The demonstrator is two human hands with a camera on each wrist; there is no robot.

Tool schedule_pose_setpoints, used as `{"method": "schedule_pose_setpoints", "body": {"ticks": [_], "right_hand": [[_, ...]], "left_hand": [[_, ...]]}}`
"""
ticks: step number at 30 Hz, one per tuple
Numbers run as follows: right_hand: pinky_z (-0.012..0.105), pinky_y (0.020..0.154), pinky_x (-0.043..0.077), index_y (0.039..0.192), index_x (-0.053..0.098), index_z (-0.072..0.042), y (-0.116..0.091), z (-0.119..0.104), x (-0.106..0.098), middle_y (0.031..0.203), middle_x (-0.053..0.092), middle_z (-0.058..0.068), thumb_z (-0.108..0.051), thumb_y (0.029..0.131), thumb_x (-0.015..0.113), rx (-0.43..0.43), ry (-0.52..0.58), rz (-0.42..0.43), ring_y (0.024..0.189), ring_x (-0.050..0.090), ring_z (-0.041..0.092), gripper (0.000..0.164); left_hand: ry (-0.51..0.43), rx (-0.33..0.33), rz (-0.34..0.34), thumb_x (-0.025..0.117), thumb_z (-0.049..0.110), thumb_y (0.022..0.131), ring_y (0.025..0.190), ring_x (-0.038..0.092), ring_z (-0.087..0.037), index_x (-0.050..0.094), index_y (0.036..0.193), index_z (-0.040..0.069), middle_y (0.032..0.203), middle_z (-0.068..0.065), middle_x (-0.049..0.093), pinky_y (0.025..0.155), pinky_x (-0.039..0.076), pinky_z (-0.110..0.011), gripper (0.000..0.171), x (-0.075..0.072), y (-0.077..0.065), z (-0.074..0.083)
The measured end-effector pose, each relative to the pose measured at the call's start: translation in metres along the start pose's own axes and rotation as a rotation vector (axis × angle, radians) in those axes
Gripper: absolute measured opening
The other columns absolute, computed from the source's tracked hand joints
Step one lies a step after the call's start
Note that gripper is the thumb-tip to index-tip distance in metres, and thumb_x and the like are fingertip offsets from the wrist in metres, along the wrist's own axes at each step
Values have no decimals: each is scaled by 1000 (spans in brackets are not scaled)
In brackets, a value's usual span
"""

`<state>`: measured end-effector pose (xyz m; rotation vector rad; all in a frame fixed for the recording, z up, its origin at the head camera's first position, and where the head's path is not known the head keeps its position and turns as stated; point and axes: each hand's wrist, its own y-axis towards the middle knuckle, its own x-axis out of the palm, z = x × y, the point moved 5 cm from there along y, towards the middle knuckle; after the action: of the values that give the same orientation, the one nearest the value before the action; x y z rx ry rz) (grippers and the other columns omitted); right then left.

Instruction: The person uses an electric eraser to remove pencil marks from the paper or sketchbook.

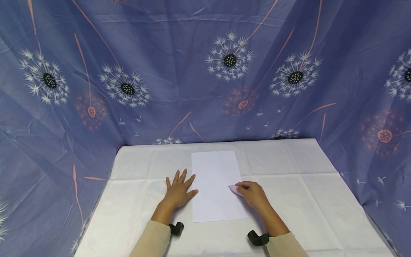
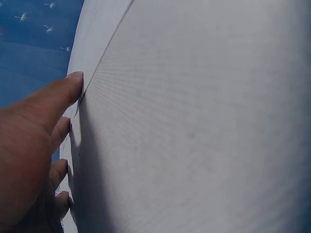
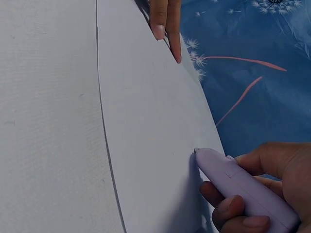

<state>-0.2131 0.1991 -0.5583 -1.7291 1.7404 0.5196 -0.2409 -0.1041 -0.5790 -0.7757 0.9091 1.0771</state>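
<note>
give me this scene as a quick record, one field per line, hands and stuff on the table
left hand: fingers spread, thumb and index finger at the left edge of the paper
right hand: grips the tool
tool: light purple, small metal tip pointing at the paper
tip contact: at or just above the surface, cannot tell which
paper: white, blank as far as visible, flat on the cloth, long side running away from the person
cloth: white, creased
backdrop: blue curtain with dandelion print
sleeves: beige

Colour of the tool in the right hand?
Pale purple tool, seen best in the right wrist view.
</note>
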Motion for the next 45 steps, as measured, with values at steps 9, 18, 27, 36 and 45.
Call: {"method": "schedule_pose_setpoints", "body": {"ticks": [9, 18, 27, 36, 45], "right_hand": [[32, 77, 49, 111, 78, -12, 1, 1, -5, 116, 74, 12, -20, 96, 65, -12, 17, 9, 103, 65, 26, 22], [40, 87, 51, 112, 78, -15, 1, 4, -6, 121, 73, 11, -22, 96, 64, 5, 8, 5, 113, 65, 28, 23], [37, 79, 53, 114, 78, -15, 2, 5, -6, 118, 74, 11, -22, 97, 64, 22, 35, -3, 101, 68, 25, 23], [35, 82, 50, 112, 79, -16, 2, 5, -5, 122, 73, 11, -23, 96, 65, 4, 22, -10, 110, 65, 26, 22], [28, 67, 48, 114, 78, -13, 5, 8, -7, 110, 74, 8, -22, 96, 64, 33, 45, 19, 85, 62, 18, 24]], "left_hand": [[-19, 8, -4, 59, 56, 96, 158, 8, -42, 43, 155, 27, 170, -11, 18, 116, 0, -78, 67, -3, -1, 2], [-22, 12, -10, 60, 55, 96, 158, 8, -43, 43, 155, 26, 170, -13, 19, 116, 0, -79, 67, -5, -2, 3], [-24, 8, -3, 59, 56, 96, 158, 8, -42, 44, 155, 27, 170, -12, 19, 116, 0, -78, 67, -3, -1, 1], [-22, 5, -5, 59, 56, 97, 158, 8, -42, 43, 155, 27, 170, -12, 19, 116, 0, -78, 67, -4, -2, 2], [-23, 11, 2, 60, 54, 97, 158, 9, -43, 45, 154, 26, 170, -12, 20, 116, 1, -79, 66, -5, -3, 4]]}}
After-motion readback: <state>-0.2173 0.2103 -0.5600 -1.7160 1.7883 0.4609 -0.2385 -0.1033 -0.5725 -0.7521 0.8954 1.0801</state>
